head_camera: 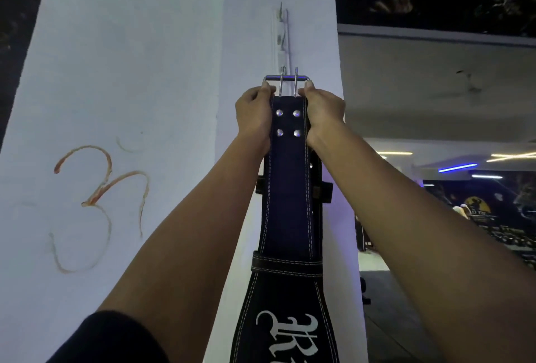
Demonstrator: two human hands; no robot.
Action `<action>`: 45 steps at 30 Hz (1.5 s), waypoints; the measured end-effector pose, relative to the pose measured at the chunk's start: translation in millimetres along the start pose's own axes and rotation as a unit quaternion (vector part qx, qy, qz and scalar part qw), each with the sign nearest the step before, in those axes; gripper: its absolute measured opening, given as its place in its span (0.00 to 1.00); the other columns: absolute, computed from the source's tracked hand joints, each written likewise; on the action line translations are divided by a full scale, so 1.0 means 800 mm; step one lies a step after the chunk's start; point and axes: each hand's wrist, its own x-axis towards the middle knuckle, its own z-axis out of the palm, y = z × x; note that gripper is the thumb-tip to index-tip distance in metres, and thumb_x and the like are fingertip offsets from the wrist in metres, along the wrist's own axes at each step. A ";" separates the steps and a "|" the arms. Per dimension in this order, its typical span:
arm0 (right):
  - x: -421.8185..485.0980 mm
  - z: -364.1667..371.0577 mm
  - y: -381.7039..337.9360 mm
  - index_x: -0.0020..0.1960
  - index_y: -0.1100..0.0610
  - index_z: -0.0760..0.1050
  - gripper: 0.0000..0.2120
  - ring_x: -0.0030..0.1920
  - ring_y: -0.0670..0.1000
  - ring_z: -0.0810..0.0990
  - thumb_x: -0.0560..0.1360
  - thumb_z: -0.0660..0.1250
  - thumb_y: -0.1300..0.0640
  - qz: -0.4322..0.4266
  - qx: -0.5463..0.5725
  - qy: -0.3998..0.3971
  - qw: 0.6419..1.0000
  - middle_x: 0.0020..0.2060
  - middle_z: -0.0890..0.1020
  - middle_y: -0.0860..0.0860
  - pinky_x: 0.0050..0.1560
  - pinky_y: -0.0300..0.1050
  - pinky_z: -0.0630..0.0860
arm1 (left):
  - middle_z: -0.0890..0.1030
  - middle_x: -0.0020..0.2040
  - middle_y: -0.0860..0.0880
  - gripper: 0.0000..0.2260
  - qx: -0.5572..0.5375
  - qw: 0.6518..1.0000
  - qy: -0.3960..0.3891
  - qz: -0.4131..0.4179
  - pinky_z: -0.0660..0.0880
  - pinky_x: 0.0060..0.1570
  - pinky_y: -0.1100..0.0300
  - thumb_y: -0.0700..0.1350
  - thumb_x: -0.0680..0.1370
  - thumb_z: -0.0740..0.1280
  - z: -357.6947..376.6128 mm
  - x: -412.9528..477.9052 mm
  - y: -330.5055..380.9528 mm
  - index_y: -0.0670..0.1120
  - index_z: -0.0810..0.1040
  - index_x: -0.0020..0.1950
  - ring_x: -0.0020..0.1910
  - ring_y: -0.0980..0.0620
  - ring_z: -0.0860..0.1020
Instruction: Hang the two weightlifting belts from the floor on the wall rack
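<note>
1. Overhead, both arms reach up along the corner of a white painted pillar (130,72), holding a black leather weightlifting belt with white stitching (290,203) flat against it.
2. Left hand (253,114) is closed on the belt's left edge just below the silver metal buckle (287,81); its thumb rests at the buckle's left corner.
3. Right hand (322,113) grips the right edge the same way, opposite the left — four silver rivets sit between the two hands.
4. Buckle frame is level, its two prongs pointing upward, right at the lower end of a narrow vertical white wall rack with small hooks (280,35); whether it has caught a hook cannot be told.
5. Belt hangs down from the hands — it widens toward the bottom edge of the view, where white lettering shows.
6. An orange hand-drawn symbol (98,188) marks the pillar's left face.
</note>
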 end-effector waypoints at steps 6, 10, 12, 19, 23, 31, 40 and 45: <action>0.065 0.029 -0.024 0.32 0.61 0.72 0.16 0.38 0.54 0.76 0.73 0.69 0.54 -0.005 -0.006 0.012 1.000 0.33 0.77 0.54 0.44 0.50 0.79 | 0.79 0.36 0.47 0.09 0.015 0.999 0.043 0.000 0.78 0.50 0.49 0.44 0.75 0.67 0.025 0.068 0.011 0.46 0.79 0.35 0.40 0.45 0.77; 0.092 0.033 -0.027 0.38 0.61 0.73 0.11 0.39 0.54 0.76 0.73 0.71 0.56 0.006 -0.026 0.021 0.999 0.34 0.76 0.53 0.50 0.52 0.81 | 0.76 0.33 0.46 0.09 0.043 0.997 0.061 -0.023 0.73 0.38 0.56 0.40 0.73 0.67 0.036 0.092 0.009 0.43 0.75 0.33 0.34 0.45 0.73; 0.098 0.031 -0.019 0.47 0.62 0.75 0.09 0.44 0.55 0.77 0.72 0.71 0.58 0.015 -0.028 0.014 0.999 0.44 0.80 0.56 0.53 0.54 0.80 | 0.75 0.33 0.45 0.06 0.045 0.996 0.070 -0.027 0.71 0.32 0.59 0.37 0.72 0.65 0.036 0.100 0.001 0.41 0.74 0.34 0.31 0.45 0.73; 0.093 0.017 -0.005 0.40 0.60 0.71 0.11 0.33 0.51 0.74 0.73 0.70 0.55 0.017 -0.006 0.020 1.000 0.36 0.75 0.53 0.39 0.48 0.78 | 0.72 0.30 0.47 0.13 0.114 0.991 0.070 0.001 0.69 0.37 0.58 0.43 0.73 0.67 0.032 0.092 -0.011 0.44 0.70 0.30 0.36 0.45 0.71; 0.077 0.014 -0.003 0.32 0.58 0.66 0.17 0.28 0.48 0.70 0.73 0.70 0.56 0.017 0.004 0.026 1.000 0.29 0.72 0.51 0.25 0.40 0.71 | 0.66 0.29 0.48 0.18 0.173 0.983 0.047 0.037 0.65 0.35 0.58 0.45 0.76 0.62 0.025 0.075 -0.017 0.46 0.64 0.27 0.33 0.46 0.65; 0.030 -0.002 0.019 0.30 0.57 0.70 0.15 0.41 0.56 0.81 0.67 0.75 0.61 0.060 0.004 0.054 0.997 0.36 0.81 0.56 0.53 0.55 0.80 | 0.80 0.55 0.40 0.14 0.255 0.964 0.005 0.073 0.75 0.56 0.53 0.43 0.74 0.65 0.005 0.001 -0.023 0.41 0.79 0.57 0.54 0.42 0.79; -0.051 -0.049 0.044 0.51 0.63 0.82 0.12 0.36 0.53 0.77 0.68 0.73 0.66 0.120 -0.067 0.064 0.988 0.40 0.81 0.56 0.39 0.46 0.79 | 0.80 0.53 0.48 0.17 0.215 0.975 -0.043 -0.026 0.76 0.56 0.54 0.33 0.74 0.63 -0.033 -0.096 -0.022 0.41 0.75 0.62 0.51 0.47 0.79; -0.107 -0.083 0.069 0.49 0.63 0.81 0.11 0.38 0.53 0.80 0.67 0.74 0.65 0.160 -0.083 0.069 0.981 0.45 0.83 0.56 0.41 0.45 0.79 | 0.77 0.63 0.42 0.20 0.272 0.958 -0.055 -0.069 0.70 0.54 0.63 0.36 0.76 0.63 -0.057 -0.165 -0.026 0.39 0.69 0.68 0.60 0.45 0.76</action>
